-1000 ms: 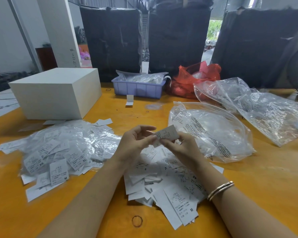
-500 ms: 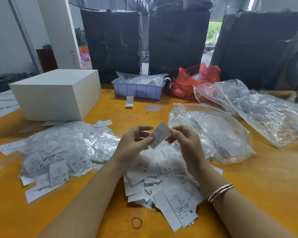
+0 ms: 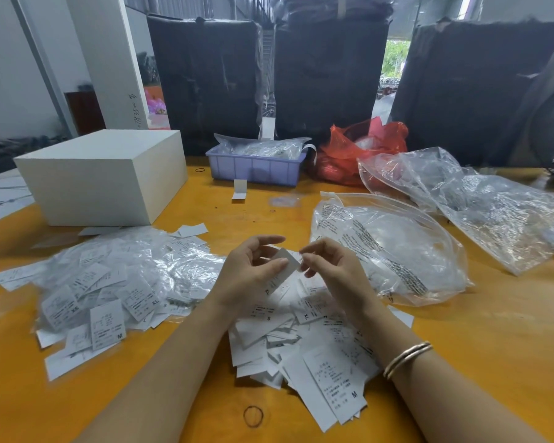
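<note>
An orange-yellow tabletop (image 3: 461,362) in a storeroom carries the work. Nearest the camera lies a thin black rubber band (image 3: 253,416). Just past it is a loose heap of white printed size labels (image 3: 301,340), on which the letters M, S and XL can be read; the finer print is too small to make out.

Above that heap the left hand (image 3: 253,270) pinches a small white paper label (image 3: 290,259) between thumb and fingers. The right hand (image 3: 333,273), with two thin metal bangles (image 3: 406,358) on its wrist, has curled fingers and appears to nip the label's right edge. A second ago the label lay nearly flat between both hands; it then tilted, and it now stands steeply on end with its blank side up. My guess is that it is being turned over to check its size before sorting.

To the left sits a pile of labels in clear film (image 3: 109,282), showing XS, XL and M. To the right is a clear zip bag with black print (image 3: 390,251), its text unreadable. Further back are a white rectangular box (image 3: 109,174), a lilac plastic tray (image 3: 256,166), a red plastic bag (image 3: 359,148) and black wrapped bales (image 3: 205,75). A white pillar (image 3: 109,75) bears handwritten figures that I cannot read for sure.
</note>
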Motion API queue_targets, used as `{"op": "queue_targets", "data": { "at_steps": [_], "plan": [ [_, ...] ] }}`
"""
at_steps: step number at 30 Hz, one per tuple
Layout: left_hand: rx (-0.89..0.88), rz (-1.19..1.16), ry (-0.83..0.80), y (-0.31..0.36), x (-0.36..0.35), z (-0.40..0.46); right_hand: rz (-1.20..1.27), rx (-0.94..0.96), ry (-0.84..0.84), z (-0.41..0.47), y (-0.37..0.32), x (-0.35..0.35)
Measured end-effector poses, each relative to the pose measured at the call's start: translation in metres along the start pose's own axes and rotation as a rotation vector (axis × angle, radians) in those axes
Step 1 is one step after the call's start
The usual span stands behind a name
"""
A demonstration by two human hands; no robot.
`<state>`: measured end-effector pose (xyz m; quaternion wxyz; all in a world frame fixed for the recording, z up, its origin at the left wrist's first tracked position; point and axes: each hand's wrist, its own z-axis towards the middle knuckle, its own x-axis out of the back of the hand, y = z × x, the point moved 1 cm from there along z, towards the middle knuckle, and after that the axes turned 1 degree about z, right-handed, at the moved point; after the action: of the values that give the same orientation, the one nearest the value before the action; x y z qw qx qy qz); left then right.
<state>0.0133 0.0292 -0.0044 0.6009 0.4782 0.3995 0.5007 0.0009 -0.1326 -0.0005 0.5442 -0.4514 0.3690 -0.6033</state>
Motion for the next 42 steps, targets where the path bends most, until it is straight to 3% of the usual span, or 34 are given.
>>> {"op": "queue_targets", "data": {
  "at_steps": [6,9,13,18,21,26,28,32,34,38,40,42],
  "plan": [
    [-0.039,-0.001,0.062,-0.001,0.000,0.000,-0.387,0.211,-0.063,-0.005,0.000,-0.009],
    [-0.029,-0.022,0.041,0.001,0.001,0.000,-0.199,0.137,-0.020,-0.003,0.001,-0.012],
    [0.030,0.026,-0.108,0.004,0.001,-0.002,0.016,0.059,0.059,0.000,0.002,-0.007],
    [0.078,0.142,-0.144,0.004,0.000,-0.003,0.148,0.020,0.117,0.004,0.004,0.003],
    [0.065,0.152,-0.184,0.005,0.000,-0.005,0.146,0.048,0.233,0.007,0.003,0.014],
    [0.025,0.151,-0.009,0.009,0.006,-0.001,-0.451,0.327,0.636,0.016,0.002,0.055],
    [-0.006,0.176,0.144,0.012,0.011,0.001,-0.703,0.243,0.693,0.019,0.010,0.074],
    [-0.125,0.589,0.515,0.011,0.032,0.006,-1.161,-0.220,0.317,0.025,0.035,0.087],
    [-0.082,0.816,0.561,0.007,0.044,0.007,-1.337,-0.301,0.214,0.027,0.039,0.085],
    [0.195,1.291,0.465,-0.002,0.049,0.005,-1.438,-0.274,0.297,0.031,0.039,0.084],
    [0.165,1.487,0.451,-0.005,0.047,0.003,-1.371,-0.223,0.364,0.029,0.039,0.083],
    [0.048,1.468,0.477,-0.005,0.042,0.003,-1.259,-0.154,0.451,0.026,0.037,0.083]
  ]
}}
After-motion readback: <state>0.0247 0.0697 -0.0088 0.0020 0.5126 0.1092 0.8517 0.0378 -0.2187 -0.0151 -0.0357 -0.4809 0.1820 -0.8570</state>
